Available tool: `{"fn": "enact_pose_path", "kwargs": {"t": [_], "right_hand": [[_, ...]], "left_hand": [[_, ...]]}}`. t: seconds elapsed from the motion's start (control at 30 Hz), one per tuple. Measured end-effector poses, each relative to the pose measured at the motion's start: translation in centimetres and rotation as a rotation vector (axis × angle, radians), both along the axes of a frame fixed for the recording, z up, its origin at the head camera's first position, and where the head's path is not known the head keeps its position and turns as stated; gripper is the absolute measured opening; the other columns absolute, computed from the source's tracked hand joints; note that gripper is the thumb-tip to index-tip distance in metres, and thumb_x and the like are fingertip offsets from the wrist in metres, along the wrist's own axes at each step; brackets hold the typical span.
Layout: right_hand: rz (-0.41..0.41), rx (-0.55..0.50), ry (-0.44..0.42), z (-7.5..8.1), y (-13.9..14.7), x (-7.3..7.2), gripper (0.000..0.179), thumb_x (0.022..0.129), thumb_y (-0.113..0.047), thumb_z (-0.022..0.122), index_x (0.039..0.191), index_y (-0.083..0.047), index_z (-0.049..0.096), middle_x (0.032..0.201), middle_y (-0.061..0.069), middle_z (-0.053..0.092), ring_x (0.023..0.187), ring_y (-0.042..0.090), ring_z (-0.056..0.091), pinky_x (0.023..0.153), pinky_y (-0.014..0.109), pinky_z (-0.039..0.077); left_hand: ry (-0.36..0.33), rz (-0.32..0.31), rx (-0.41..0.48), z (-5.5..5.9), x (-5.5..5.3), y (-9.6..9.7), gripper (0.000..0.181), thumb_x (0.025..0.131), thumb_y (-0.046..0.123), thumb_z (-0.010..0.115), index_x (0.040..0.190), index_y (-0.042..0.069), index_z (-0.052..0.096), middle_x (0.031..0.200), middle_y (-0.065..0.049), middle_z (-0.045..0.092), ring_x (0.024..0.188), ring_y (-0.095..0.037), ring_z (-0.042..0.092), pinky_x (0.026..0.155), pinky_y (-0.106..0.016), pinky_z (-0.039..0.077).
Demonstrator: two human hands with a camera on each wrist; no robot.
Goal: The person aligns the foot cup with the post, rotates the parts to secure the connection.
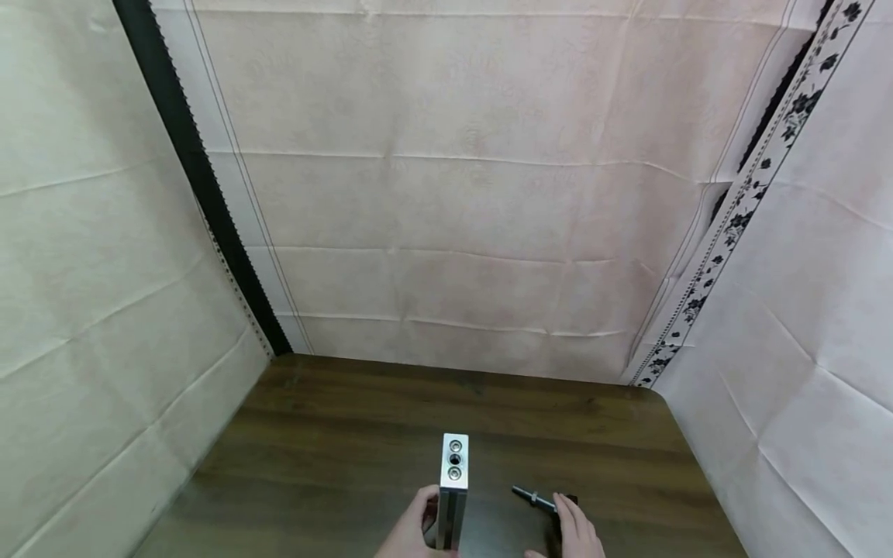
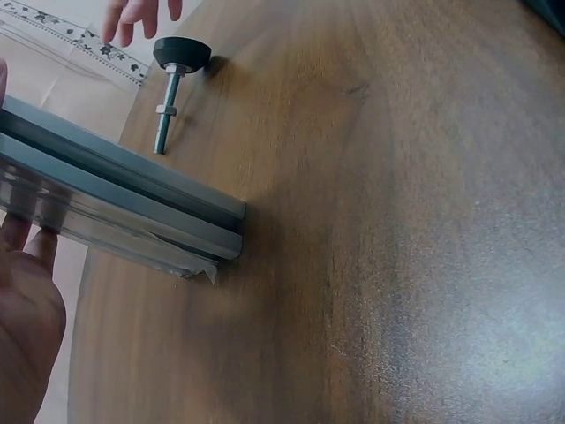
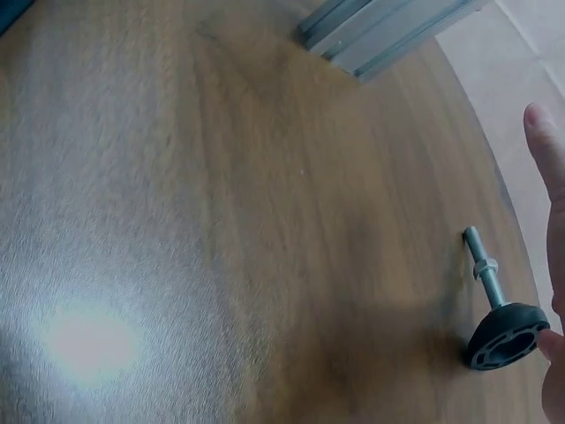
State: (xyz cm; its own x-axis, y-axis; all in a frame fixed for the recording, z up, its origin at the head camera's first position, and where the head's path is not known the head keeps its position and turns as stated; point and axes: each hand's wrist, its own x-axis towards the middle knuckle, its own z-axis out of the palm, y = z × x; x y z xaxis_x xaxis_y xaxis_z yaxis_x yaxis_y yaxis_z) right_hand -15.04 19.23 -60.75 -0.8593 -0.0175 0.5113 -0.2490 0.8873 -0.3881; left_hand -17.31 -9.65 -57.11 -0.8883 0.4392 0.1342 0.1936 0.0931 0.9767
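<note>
An aluminium profile (image 1: 454, 496) stands upright on the wooden table, its top end showing a row of round holes. My left hand (image 1: 413, 527) grips it from the left. Clear film with a torn edge (image 2: 190, 263) covers one side of it in the left wrist view. To its right lies a levelling foot (image 3: 491, 291), a threaded stud with a nut and a round black base, tipped on its side. My right hand (image 1: 580, 533) hovers at the black base with extended fingers; one fingertip (image 3: 549, 340) overlaps the base's edge in the right wrist view, and contact is unclear.
Brown wood-grain table (image 1: 335, 434) has rounded far corners. Creased pale cloth (image 1: 446, 201) hangs behind it and along both sides, with a floral border strip (image 1: 739, 221) at right. A dark object (image 3: 11, 12) is cut off at the right wrist view's corner.
</note>
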Motion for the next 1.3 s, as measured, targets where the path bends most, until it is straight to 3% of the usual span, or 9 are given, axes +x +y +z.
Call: {"fn": "enact_pose_path", "kwargs": {"t": [0.23, 0.47, 0.63, 0.93, 1.13, 1.3], "right_hand": [[0.070, -0.032, -0.043, 0.0, 0.1, -1.1, 0.087, 0.056, -0.041, 0.086, 0.123, 0.001, 0.050, 0.115, 0.022, 0.055, 0.093, 0.042, 0.055, 0.071, 0.055, 0.044], [-0.068, -0.013, -0.286, -0.3, 2.9, -2.1, 0.090, 0.065, -0.054, 0.078, 0.128, 0.003, 0.049, 0.125, 0.024, 0.050, 0.102, 0.048, 0.050, 0.076, 0.062, 0.040], [-0.113, -0.040, -0.390, -1.0, 4.5, -2.6, 0.096, 0.065, -0.060, 0.075, 0.131, 0.004, 0.046, 0.127, 0.025, 0.047, 0.104, 0.049, 0.049, 0.079, 0.062, 0.038], [-0.029, -0.051, -0.366, -2.6, 5.8, -3.5, 0.088, 0.064, -0.047, 0.081, 0.128, 0.004, 0.049, 0.120, 0.026, 0.054, 0.102, 0.048, 0.051, 0.079, 0.059, 0.041], [0.035, -0.105, -0.347, -2.8, 6.1, -4.0, 0.074, 0.064, -0.031, 0.084, 0.120, 0.006, 0.053, 0.113, 0.026, 0.058, 0.099, 0.044, 0.055, 0.078, 0.055, 0.044], [0.042, -0.165, -0.390, -2.6, 6.0, -4.0, 0.073, 0.065, -0.030, 0.084, 0.119, 0.006, 0.050, 0.107, 0.025, 0.060, 0.092, 0.040, 0.059, 0.075, 0.048, 0.046]], "left_hand": [[0.047, -0.012, 0.037, -0.2, -0.1, 0.0, 0.074, 0.068, 0.009, 0.082, 0.126, -0.001, 0.037, 0.104, -0.008, 0.052, 0.097, -0.012, 0.054, 0.083, -0.025, 0.042], [0.057, -0.021, 0.072, -0.8, -0.1, 0.3, 0.073, 0.067, 0.003, 0.081, 0.125, -0.001, 0.038, 0.106, -0.008, 0.053, 0.099, -0.010, 0.054, 0.084, -0.021, 0.041], [0.037, -0.010, 0.073, -0.8, 0.0, 0.2, 0.073, 0.067, 0.003, 0.081, 0.126, -0.002, 0.038, 0.108, -0.011, 0.052, 0.101, -0.011, 0.054, 0.086, -0.021, 0.040], [-0.029, -0.007, 0.055, -0.6, 0.0, 0.1, 0.073, 0.069, 0.006, 0.081, 0.128, -0.002, 0.038, 0.109, -0.011, 0.052, 0.102, -0.014, 0.054, 0.087, -0.022, 0.039], [-0.062, -0.006, 0.039, -0.6, -0.1, 0.1, 0.073, 0.069, 0.010, 0.082, 0.128, 0.001, 0.039, 0.111, -0.011, 0.053, 0.107, -0.019, 0.053, 0.086, -0.021, 0.039], [-0.060, 0.001, 0.034, -0.6, -0.1, 0.0, 0.073, 0.068, 0.010, 0.082, 0.127, 0.001, 0.040, 0.111, -0.011, 0.053, 0.107, -0.017, 0.053, 0.086, -0.021, 0.039]]}}
